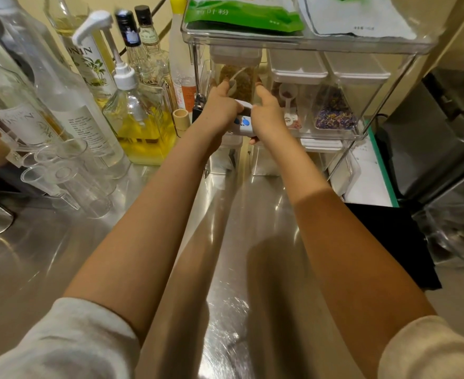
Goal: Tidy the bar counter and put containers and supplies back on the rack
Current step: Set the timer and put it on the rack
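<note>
Both grips, left hand [220, 110] and right hand [266, 119], clasp clear container [237, 80]; white lid, brown contents

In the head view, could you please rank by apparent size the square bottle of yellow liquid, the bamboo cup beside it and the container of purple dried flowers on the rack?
1. Square bottle of yellow liquid, clearly largest.
2. Container of purple dried flowers; its lower half sits behind the rack's wall.
3. Bamboo cup, smallest by far.

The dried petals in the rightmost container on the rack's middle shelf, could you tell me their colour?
Mostly purple with yellowish flecks, dried petals, head view.
</note>
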